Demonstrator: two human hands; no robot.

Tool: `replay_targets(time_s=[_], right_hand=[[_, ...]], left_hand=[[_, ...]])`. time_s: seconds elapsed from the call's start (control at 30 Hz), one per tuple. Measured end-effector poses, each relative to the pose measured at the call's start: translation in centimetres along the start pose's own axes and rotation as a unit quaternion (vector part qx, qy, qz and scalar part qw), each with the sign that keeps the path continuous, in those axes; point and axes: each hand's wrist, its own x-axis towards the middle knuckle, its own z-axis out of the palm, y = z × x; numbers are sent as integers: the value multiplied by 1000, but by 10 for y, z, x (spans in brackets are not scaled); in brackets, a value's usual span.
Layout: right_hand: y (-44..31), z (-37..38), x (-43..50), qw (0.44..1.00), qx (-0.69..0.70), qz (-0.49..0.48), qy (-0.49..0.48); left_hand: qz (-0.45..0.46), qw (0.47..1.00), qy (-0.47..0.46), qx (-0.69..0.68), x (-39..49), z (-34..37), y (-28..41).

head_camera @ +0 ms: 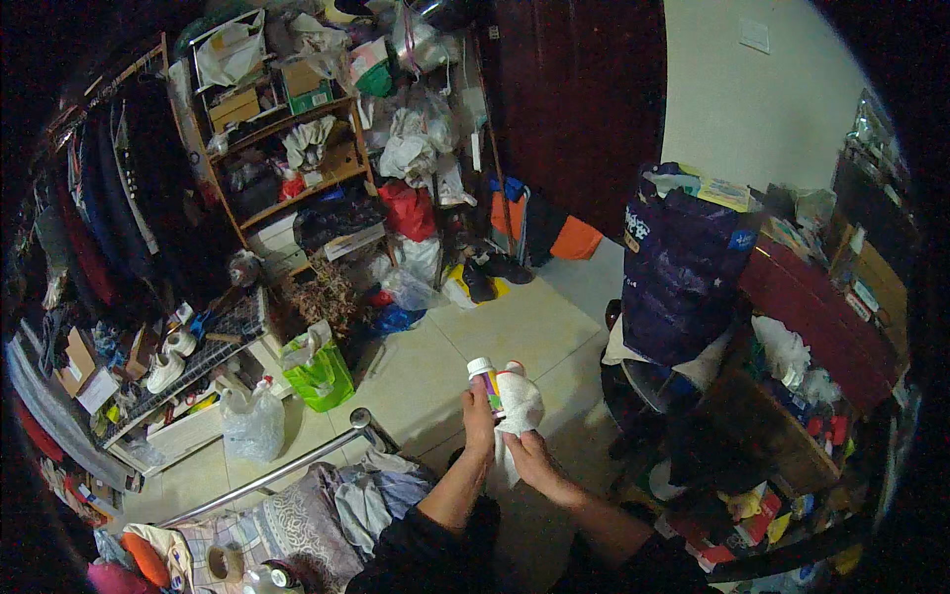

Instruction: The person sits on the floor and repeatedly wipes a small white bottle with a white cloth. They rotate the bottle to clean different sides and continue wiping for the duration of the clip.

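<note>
In front of me, above the tiled floor, my left hand (479, 416) is closed around a small bottle (490, 386) with a white cap and a purple and yellow label. My right hand (531, 453) grips a white cloth (519, 401) whose loose end hangs down below the fingers. The cloth lies against the bottle's right side. A red-rimmed top (513, 367) shows at the cloth's upper edge; what it belongs to is mostly hidden.
A metal bed rail (282, 471) runs at the lower left beside a bed with folded clothes (364, 505). A green bag (319, 375) and a white plastic bag (254, 423) stand on the floor. On the right is a large dark blue bag (679, 275).
</note>
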Motion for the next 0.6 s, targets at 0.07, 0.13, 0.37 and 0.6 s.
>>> replay_targets(time_s=[0.07, 0.13, 0.37, 0.6], right_hand=[[-2, -1, 0, 1000, -13, -23, 14], [-1, -7, 3, 997, -14, 73, -10], [-1, -49, 16, 921, 278, 99, 254], [-1, -34, 26, 927, 256, -2, 272]], left_hand=[[28, 998, -44, -27, -1, 0, 2], [42, 995, -89, -15, -10, 5, -1], [-67, 949, -265, 158, -47, 32, -13], [138, 967, -168, 132, -47, 36, -20]])
